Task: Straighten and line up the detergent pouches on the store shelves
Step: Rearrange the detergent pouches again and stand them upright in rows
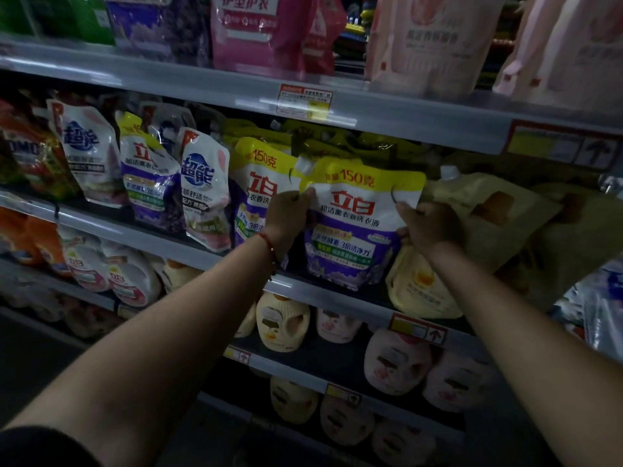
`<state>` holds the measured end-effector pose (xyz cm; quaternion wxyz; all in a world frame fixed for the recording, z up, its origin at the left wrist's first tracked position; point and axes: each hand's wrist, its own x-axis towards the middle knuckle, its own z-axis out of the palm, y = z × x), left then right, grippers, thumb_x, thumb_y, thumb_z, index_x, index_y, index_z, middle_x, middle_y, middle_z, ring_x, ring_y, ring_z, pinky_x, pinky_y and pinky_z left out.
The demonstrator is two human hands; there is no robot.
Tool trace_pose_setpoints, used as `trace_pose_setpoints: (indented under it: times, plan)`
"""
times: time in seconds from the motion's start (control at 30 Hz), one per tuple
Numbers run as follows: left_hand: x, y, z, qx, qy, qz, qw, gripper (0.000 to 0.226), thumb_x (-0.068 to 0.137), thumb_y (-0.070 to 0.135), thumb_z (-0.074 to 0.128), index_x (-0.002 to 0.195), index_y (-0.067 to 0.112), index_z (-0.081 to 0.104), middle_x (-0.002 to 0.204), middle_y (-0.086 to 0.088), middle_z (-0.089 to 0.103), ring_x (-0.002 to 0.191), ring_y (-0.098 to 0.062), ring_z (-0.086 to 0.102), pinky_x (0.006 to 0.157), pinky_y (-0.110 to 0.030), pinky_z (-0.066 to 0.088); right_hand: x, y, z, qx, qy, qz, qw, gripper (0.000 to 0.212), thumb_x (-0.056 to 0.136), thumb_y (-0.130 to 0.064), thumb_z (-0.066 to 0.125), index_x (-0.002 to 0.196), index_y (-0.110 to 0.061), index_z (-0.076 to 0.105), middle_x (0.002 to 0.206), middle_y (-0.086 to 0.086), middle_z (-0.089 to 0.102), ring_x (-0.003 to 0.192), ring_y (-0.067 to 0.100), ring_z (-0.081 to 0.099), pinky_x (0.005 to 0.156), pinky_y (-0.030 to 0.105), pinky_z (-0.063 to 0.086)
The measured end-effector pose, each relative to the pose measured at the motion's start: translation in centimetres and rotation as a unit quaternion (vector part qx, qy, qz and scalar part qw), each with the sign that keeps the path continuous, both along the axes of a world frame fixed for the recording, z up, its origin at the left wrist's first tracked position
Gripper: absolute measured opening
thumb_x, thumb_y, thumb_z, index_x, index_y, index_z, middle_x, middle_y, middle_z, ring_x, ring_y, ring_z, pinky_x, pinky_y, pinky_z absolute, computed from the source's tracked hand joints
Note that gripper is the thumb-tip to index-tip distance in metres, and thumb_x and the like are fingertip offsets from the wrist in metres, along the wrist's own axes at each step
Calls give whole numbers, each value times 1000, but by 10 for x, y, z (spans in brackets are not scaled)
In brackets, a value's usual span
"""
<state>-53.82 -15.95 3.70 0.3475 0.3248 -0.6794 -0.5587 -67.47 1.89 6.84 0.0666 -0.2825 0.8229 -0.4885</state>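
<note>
A white, yellow and purple detergent pouch [357, 220] stands upright at the front of the middle shelf [337, 294]. My left hand [290, 214] grips its left edge and my right hand [428, 224] grips its right edge. A matching pouch [256, 187] stands just to its left, partly behind my left hand. Further left, white and purple pouches [205, 193] lean at different angles. To the right, a pale yellow pouch [485, 210] lies tilted behind my right hand.
The upper shelf [236, 85] carries pink and purple pouches [256, 28]. Lower shelves hold cream and pink jugs [283, 325]. Price tags [305, 101] hang on the shelf rails. More yellow pouches sit in the dark behind the front row.
</note>
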Motion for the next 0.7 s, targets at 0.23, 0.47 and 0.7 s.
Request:
trace_pose_setpoints:
  times: [0.23, 0.47, 0.7]
  plan:
    - [-12, -14, -25, -127, 5, 47, 991, 35, 94, 40, 48, 73, 18, 66, 79, -11, 71, 78, -32, 68, 70, -50, 57, 14, -8, -4, 43, 103, -19, 994, 42, 91, -40, 57, 126, -16, 54, 125, 15, 57, 110, 33, 57, 88, 34, 44]
    - [-8, -16, -35, -224, 5, 70, 972, 32, 103, 27, 46, 94, 9, 71, 83, -1, 68, 76, -18, 62, 65, -29, 44, 59, -36, 2, 79, 365, 144, 917, 52, 96, -30, 56, 145, -18, 42, 150, 3, 32, 130, 25, 41, 100, 34, 42]
    - [-5, -38, -30, -185, 12, 20, 982, 45, 94, 39, 46, 87, 0, 68, 85, -18, 69, 81, -36, 66, 72, -56, 55, 18, -73, 37, 94, 257, 82, 958, 29, 92, -36, 61, 74, -14, 65, 73, 7, 60, 80, 27, 59, 64, 28, 30]
